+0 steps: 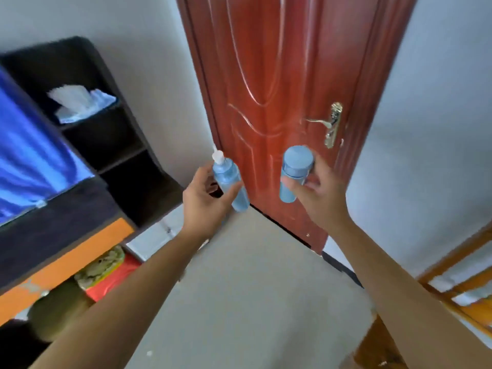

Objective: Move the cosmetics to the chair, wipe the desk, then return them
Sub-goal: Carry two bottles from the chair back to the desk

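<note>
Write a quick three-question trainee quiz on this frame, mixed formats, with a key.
1. True or false: the left hand holds a blue pump bottle.
2. The right hand grips a second blue bottle topped with: A) a wide blue cap B) a white pump C) nothing.
3. Fill in: behind both hands stands a red-brown ____ with a metal lever handle.
Key: 1 true; 2 A; 3 door.
</note>
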A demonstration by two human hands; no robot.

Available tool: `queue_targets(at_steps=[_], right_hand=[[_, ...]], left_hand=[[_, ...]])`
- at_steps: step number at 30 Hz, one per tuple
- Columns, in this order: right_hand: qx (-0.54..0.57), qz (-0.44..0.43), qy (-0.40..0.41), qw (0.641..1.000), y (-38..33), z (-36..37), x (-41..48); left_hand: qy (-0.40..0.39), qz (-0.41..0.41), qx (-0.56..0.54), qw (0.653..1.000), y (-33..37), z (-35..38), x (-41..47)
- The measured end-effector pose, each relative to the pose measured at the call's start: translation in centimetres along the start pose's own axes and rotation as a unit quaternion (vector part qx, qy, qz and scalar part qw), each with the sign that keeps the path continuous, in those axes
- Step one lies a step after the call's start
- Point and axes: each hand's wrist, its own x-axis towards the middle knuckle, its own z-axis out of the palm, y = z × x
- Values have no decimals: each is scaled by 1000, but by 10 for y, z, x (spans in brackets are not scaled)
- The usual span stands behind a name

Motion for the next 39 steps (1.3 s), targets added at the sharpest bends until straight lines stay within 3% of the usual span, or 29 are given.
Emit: queue_targets(at_steps=[4, 9, 16, 23, 30, 39], right_hand=[[75, -45, -87, 992, -72, 121, -1], [92, -76, -182, 976, -141, 279, -23], [92, -99, -283, 950, -209, 469, -54], [42, -103, -324, 940, -203, 568, -28], [28, -89, -328, 940, -143, 667, 57], [10, 10, -388, 921, -47, 805, 178]], left_hand=[[100, -30, 13, 994, -30, -141, -17], [185, -70, 50, 979, -86, -308, -51], [229, -120, 99, 961, -146, -485, -64], [233, -155, 84, 956, -208, -537, -15], [208, -192, 87, 955, -300, -546, 83], [192, -285, 78, 936, -420, -546, 224]])
